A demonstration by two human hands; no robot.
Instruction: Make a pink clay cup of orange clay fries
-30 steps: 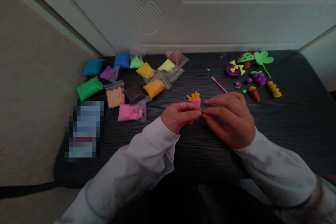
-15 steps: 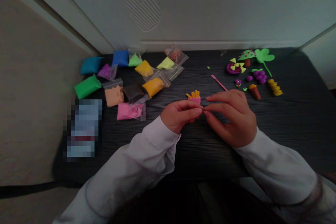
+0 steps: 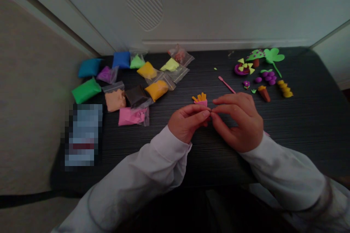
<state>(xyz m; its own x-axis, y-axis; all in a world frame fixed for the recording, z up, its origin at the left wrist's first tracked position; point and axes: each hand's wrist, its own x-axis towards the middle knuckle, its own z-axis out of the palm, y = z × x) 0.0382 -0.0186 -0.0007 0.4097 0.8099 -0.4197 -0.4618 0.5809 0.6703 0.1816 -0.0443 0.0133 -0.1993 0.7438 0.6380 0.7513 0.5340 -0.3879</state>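
Observation:
My left hand is closed, thumb pressed against the index finger in a pinch. My right hand meets it fingertip to fingertip, its thumb and middle finger together and the index finger stretched out above. Between the two hands is a tiny dark bit, too small to name. Just beyond my left hand is a pink clay box of orange clay fries, its lower part hidden by the fingers. A pink modelling tool lies past my right hand, its near end covered by the hand.
Bags of coloured clay, among them a pink one and a black one, lie at left. A blurred-out flat device is near the left edge. Finished clay pieces, including purple grapes and a brown cone, sit at right.
The view has shifted slightly, so the table's things appear a little further left. Both hands keep their pinch at nearly the same place.

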